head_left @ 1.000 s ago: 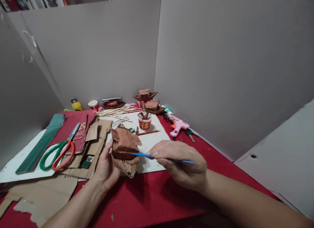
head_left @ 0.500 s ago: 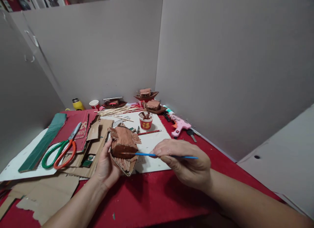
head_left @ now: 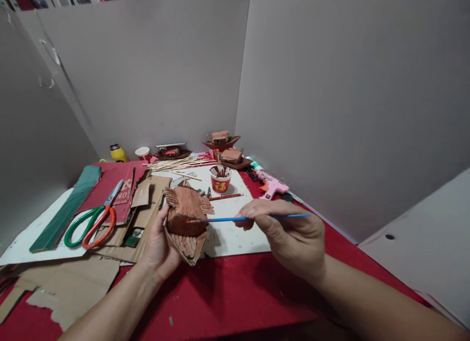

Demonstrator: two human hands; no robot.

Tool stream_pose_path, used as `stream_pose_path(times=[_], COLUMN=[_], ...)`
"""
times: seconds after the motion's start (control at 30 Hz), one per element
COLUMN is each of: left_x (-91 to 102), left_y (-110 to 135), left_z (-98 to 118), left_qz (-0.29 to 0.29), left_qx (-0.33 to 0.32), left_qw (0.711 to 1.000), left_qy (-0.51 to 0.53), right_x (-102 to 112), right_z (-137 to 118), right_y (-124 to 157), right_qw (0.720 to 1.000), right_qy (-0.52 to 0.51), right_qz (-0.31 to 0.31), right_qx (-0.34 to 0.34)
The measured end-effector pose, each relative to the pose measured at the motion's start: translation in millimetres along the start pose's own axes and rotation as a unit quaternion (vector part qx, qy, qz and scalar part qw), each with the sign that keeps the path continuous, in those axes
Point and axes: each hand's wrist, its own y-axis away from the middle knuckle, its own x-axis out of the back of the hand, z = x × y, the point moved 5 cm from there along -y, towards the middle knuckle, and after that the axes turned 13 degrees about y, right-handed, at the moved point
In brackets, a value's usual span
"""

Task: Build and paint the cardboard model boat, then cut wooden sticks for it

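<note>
A cardboard model boat (head_left: 188,209), its rounded cabin painted reddish brown, tilts in my left hand (head_left: 161,248). The left thumb lies along its side, and the other fingers are hidden beneath the hull. My right hand (head_left: 290,238) pinches a thin blue paintbrush (head_left: 223,219). The brush tip touches the end wall of the cabin, which is darker than the roof. Bare corrugated strips show on the deck at the near end and on both sides. Behind the boat stands a red paper cup (head_left: 221,181) with brown paint smeared inside its rim.
Left lie scissors (head_left: 99,223) with green and orange handles on cardboard pieces (head_left: 141,233). Thin wooden sticks (head_left: 179,163), a red pencil (head_left: 227,196) and a pink glue gun (head_left: 273,184) lie farther back. More model boats (head_left: 231,157) stand near the grey partition (head_left: 165,77).
My right hand has moved right and slightly up with the paintbrush, and the tip has shifted right across the cabin's end wall. My left hand still holds the boat.
</note>
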Motion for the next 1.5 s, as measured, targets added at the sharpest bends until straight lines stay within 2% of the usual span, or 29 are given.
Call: stream_pose_path(times=[0.07, 0.23, 0.3, 0.47, 0.67, 0.87, 0.93, 1.1, 1.3, 1.43, 1.5], left_x=[0.6, -0.1, 0.2, 5.1, 7.6, 5.9, 6.6, 6.2, 4.8, 5.2, 5.0], left_y=[-1, 0, 0, -2, -3, -5, -5, -5, -4, -5, -5], left_z=[0, -1, -1, -2, -3, -4, -4, -5, -3, -3, -2], left_qz=[-0.004, -0.005, -0.007, -0.014, -0.012, -0.043, -0.043, -0.053, -0.021, -0.022, -0.026], left_qx=[0.005, 0.011, 0.01, 0.022, 0.034, 0.035, 0.037, 0.051, 0.031, 0.03, 0.031], left_qw=[1.0, 1.0, 1.0, 1.0, 0.999, 0.998, 0.998, 0.997, 0.999, 0.999, 0.999], left_qy=[-0.009, -0.008, -0.007, 0.0, -0.002, 0.012, 0.009, 0.006, 0.016, 0.017, 0.021], right_x=[0, -12, -11, -3, -15, -5, -6, -16, -4, -12, -11], right_z=[1, 0, -2, -6, -8, -11, -11, -13, -12, -13, -14], right_y=[1, 3, 2, 1, 3, 1, 1, 4, 2, 3, 3], right_qw=[1.0, 0.996, 0.996, 0.998, 0.992, 0.995, 0.995, 0.988, 0.994, 0.989, 0.989], right_qy=[0.004, 0.022, 0.025, 0.033, 0.047, 0.048, 0.047, 0.053, 0.067, 0.066, 0.068], right_qz=[0.007, -0.081, -0.074, -0.009, -0.093, -0.034, -0.039, -0.105, -0.031, -0.083, -0.077], right_qx=[0.002, 0.032, 0.04, 0.045, 0.072, 0.076, 0.079, 0.099, 0.079, 0.104, 0.107])
